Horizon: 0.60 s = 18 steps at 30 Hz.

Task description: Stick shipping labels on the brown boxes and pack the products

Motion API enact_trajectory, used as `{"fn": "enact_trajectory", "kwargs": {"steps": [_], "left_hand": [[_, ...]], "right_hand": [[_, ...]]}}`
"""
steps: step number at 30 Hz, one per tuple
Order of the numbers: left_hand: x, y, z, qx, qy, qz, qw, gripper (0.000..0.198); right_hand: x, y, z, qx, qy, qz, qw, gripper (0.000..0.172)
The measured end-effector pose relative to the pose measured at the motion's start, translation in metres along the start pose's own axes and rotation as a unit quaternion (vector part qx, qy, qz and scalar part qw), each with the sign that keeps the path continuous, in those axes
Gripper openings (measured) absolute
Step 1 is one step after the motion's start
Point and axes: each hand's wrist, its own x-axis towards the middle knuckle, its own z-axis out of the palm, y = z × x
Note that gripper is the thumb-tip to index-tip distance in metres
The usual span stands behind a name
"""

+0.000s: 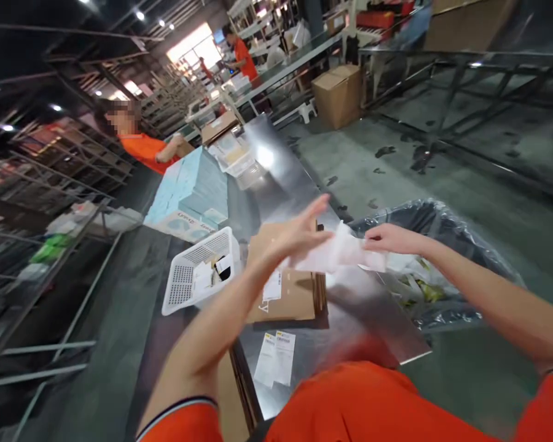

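My right hand (389,239) is closed, its fingers pinching one end of a thin white sheet (338,248). The sheet looks crumpled and partly see-through; whether it is plastic or paper I cannot tell. Its other end reaches beneath my left hand (301,230), whose fingers are spread. Motion blur hides whether that hand touches the sheet. Below my hands is a stack of flat brown cardboard (299,294), bearing a white label (273,285). Two printed paper slips (276,359) lie on the metal table (299,337) nearer my body.
Left of the cardboard stands a white perforated basket (182,285) with small items inside. Light-blue boxes (193,190) are stacked behind it. At right is a plastic-lined bin (483,258) with discarded wrapping. A co-worker in orange (142,147) stands beyond the boxes.
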Motion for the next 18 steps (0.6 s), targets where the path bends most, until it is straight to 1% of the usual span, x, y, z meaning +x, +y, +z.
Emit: {"fn": "enact_trajectory", "kwargs": {"steps": [1,2,3,4,5,6,8,10,12,13,15,18], "left_hand": [[0.012,0.004,0.030,0.013,-0.059,0.022,0.998,0.059],[0.022,0.005,0.056,0.033,-0.119,0.040,0.992,0.058],[0.031,0.004,0.076,0.060,-0.167,0.050,0.983,0.049],[0.038,0.001,0.091,0.091,-0.197,0.051,0.975,0.035],[0.044,-0.004,0.100,0.118,-0.207,0.047,0.970,0.023],[0.048,-0.010,0.104,0.140,-0.202,0.043,0.968,0.016],[0.054,-0.025,0.104,0.158,-0.187,0.038,0.969,0.018],[0.059,-0.037,0.103,0.153,-0.194,0.037,0.968,0.017],[0.062,-0.043,0.108,0.139,-0.223,0.039,0.964,0.017],[0.064,-0.043,0.115,0.128,-0.241,0.042,0.961,0.020],[0.068,-0.040,0.135,0.100,-0.270,0.049,0.956,0.026],[0.076,-0.028,0.173,0.067,-0.290,0.077,0.951,0.028]], "right_hand": [[0.000,-0.007,0.005,0.022,0.002,-0.014,1.000,0.042],[-0.002,-0.010,0.008,0.043,0.002,-0.020,0.999,0.043],[-0.007,-0.009,0.009,0.059,0.000,-0.021,0.998,0.044],[-0.015,-0.003,0.010,0.069,-0.005,-0.017,0.997,0.045],[-0.024,0.007,0.010,0.074,-0.013,-0.007,0.997,0.045],[-0.035,0.020,0.011,0.078,-0.021,0.007,0.997,0.046],[-0.057,0.050,0.015,0.099,-0.021,0.045,0.994,0.047],[-0.077,0.078,0.023,0.140,0.014,0.082,0.987,0.048],[-0.093,0.098,0.032,0.180,0.054,0.110,0.976,0.049],[-0.099,0.105,0.035,0.194,0.069,0.120,0.971,0.049],[-0.109,0.112,0.038,0.207,0.087,0.129,0.966,0.050],[-0.122,0.109,0.036,0.210,0.105,0.124,0.964,0.049]]}}
